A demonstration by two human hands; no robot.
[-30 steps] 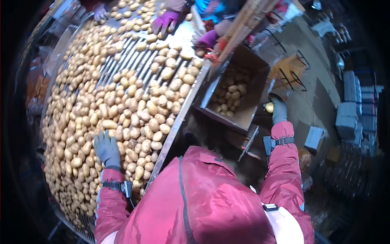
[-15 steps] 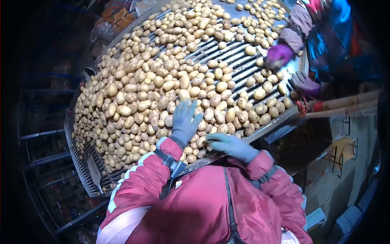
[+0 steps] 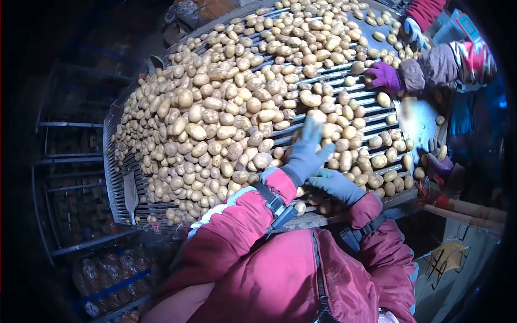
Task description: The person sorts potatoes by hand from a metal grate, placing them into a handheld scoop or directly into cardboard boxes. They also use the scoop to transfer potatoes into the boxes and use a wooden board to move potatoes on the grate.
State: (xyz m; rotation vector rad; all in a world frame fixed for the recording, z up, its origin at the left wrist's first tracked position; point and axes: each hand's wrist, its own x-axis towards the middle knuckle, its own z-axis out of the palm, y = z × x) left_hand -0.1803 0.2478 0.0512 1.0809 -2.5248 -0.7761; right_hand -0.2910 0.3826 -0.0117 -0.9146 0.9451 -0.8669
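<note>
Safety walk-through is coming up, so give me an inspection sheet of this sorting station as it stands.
Surface: slatted metal sorting table, mostly covered.
Job's things: potatoes, heaped thickest on the left.
Clutter: flat metal blade at the left edge; wooden poles at right.
Hands: left hand gloved, fingers spread over potatoes; right hand gloved, at the near edge, grip unclear.
Cables: nothing seen.
Surroundings: co-worker's purple glove on the far side; dark railings at left.

Slatted sorting table point(image 3: 119, 180) heaped with potatoes point(image 3: 215, 124), seen from above. Gloved left hand point(image 3: 308, 151), fingers spread, over the pile; gloved right hand point(image 3: 334, 184) just beside it, resting on potatoes near the table's near edge. Co-worker's purple glove point(image 3: 385, 75) on potatoes, far right.
</note>
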